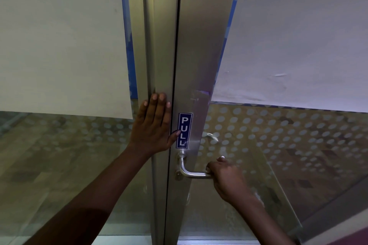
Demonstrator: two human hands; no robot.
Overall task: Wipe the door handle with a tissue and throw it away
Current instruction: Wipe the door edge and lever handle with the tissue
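Observation:
A silver lever door handle [189, 171] juts from the metal stile of a glass door, just below a blue PULL sticker [184, 130]. My right hand [227, 179] is closed around the free end of the handle. A small white bit, perhaps tissue, shows above its fingers; I cannot tell for sure. My left hand [153, 125] lies flat with fingers spread on the metal door frame [159, 65] left of the sticker, holding nothing.
The door leaf [201, 45] stands slightly ajar to the right. Both glass panels carry white paper sheets [59, 36] above and a frosted dot pattern below. A second handle [210, 136] shows through the glass on the far side.

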